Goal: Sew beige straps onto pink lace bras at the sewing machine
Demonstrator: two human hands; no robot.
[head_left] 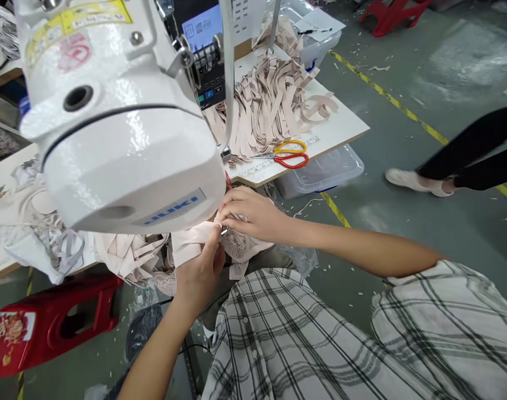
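Observation:
A white sewing machine head (120,122) fills the upper left and hides the needle area. Just below its front end, my left hand (201,266) pinches a pale pink fabric piece (190,244) between thumb and fingers. My right hand (253,214) is closed on the same fabric from the right, its fingertips meeting the left thumb at a small strap end. More pink lace fabric (240,244) hangs under both hands.
A heap of pink straps (270,105) and orange-and-red scissors (289,154) lie on the white table (340,130). Clear plastic bins (324,172) sit below it. A red stool (49,328) stands lower left. Another person's legs (457,161) are at right.

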